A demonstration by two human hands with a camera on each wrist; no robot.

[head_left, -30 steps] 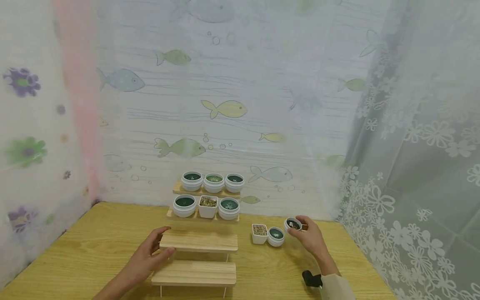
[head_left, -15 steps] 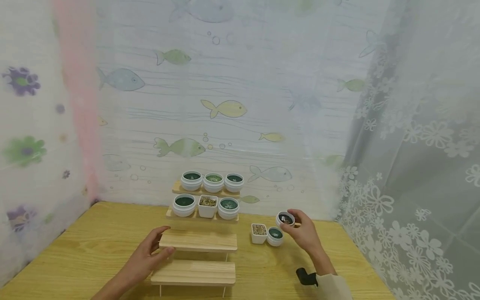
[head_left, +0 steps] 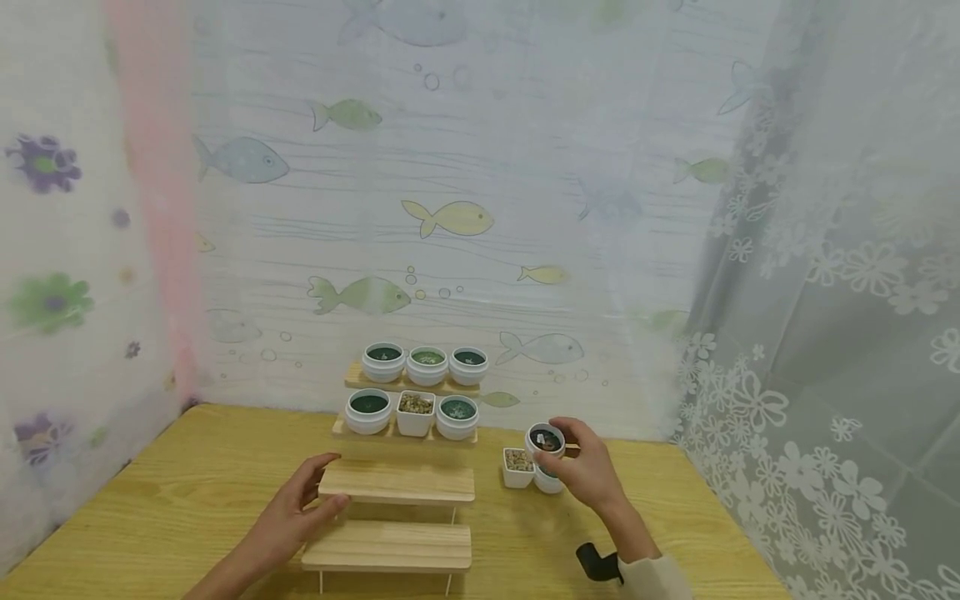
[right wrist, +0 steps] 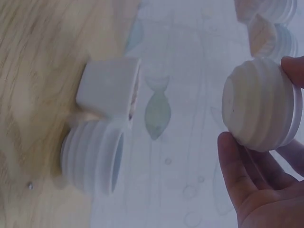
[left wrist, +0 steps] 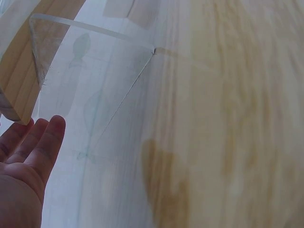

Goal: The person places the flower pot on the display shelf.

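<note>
My right hand (head_left: 587, 467) holds a small round white ribbed pot (right wrist: 261, 104) with dark contents in the air, thumb on one side and fingers on the other. Below it on the table stand a similar round pot (right wrist: 92, 156), partly covered in the head view, and a square white pot (head_left: 517, 469) with pale granular contents. My left hand (head_left: 296, 512) grips the left end of a stepped wooden shelf stand (head_left: 397, 481), thumb at its front edge and fingers at the back. In the left wrist view, fingertips (left wrist: 57, 123) lie right at the board (left wrist: 23, 90).
Several round white pots (head_left: 427, 367) stand on the stand's top step, and a square pot (head_left: 416, 414) sits between two round ones on the step below. The two front steps (head_left: 386, 546) are bare wood. A fish-patterned curtain (head_left: 450, 167) hangs behind the table (head_left: 225, 442).
My right hand has carried the round pot leftward, from the right of the standing pots to above the round one. The left hand stays at the shelf's end.
</note>
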